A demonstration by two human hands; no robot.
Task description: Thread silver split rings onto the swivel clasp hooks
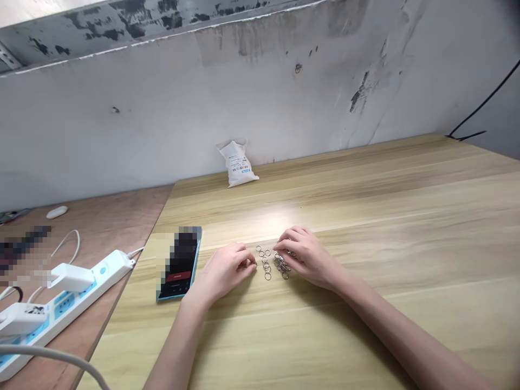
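Note:
Several small metal split rings (264, 262) lie in a loose line on the pale wood-grain table (365, 216), between my hands. A tighter heap of similar rings (281, 266) sits just to the right of that line, partly under the fingers of my right hand (304, 257), which rests curled over it. My left hand (227, 268) is at the left end of the line, its fingertips pinched together by the nearest ring. Whether those fingers hold a ring is hidden.
A phone (180, 264) in a blue case lies left of my left hand, its screen blurred out. A white power strip (69, 309) with plugs and cables sits on a lower brown wooden board (101, 227). A white sachet (238, 163) leans against the scuffed wall (203, 103).

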